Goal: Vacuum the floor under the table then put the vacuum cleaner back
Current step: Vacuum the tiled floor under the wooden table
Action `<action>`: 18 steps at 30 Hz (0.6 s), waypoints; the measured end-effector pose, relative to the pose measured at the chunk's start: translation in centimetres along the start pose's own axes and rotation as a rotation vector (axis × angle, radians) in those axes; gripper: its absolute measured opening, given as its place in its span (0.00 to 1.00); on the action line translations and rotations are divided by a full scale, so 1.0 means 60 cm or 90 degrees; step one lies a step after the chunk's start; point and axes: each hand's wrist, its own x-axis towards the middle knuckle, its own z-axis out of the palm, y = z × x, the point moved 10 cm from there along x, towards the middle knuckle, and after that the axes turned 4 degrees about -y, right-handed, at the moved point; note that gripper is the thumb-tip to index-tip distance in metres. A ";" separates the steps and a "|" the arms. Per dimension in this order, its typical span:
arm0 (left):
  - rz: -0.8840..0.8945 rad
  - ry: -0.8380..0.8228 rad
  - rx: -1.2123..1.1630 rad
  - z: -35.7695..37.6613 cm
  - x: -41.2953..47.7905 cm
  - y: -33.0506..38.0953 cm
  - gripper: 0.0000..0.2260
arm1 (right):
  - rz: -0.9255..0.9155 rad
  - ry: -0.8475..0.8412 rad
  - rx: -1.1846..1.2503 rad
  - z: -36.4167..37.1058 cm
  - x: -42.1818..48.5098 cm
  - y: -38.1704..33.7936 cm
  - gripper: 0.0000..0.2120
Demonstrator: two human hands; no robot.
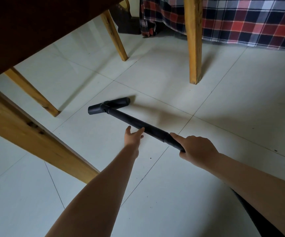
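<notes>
R hand, 4 o'clock of centre, fingers curled round near end of black plastic vacuum tube, index laid along it. L hand at its 9 o'clock, fingers straight, tips at the tube, gripping nothing. Tube runs twd 10 o'clock. Its black T-shaped nozzle sits on white tiled floor btwn yellow wooden table legs. Red-navy plaid cloth hangs at 1 o'clock.

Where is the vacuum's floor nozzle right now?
In the head view, the floor nozzle lies on the tiled floor near centre, ahead of the left hand.
</notes>
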 end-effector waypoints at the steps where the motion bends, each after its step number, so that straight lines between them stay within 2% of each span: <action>1: 0.009 -0.005 0.003 -0.002 0.006 0.005 0.30 | -0.004 0.006 -0.001 0.000 0.008 -0.004 0.29; 8: 0.053 0.025 0.050 -0.023 0.057 0.029 0.27 | -0.013 0.021 -0.028 0.006 0.070 -0.040 0.29; 18: 0.028 0.036 -0.035 -0.031 0.109 0.050 0.27 | -0.010 0.026 -0.020 0.002 0.133 -0.060 0.27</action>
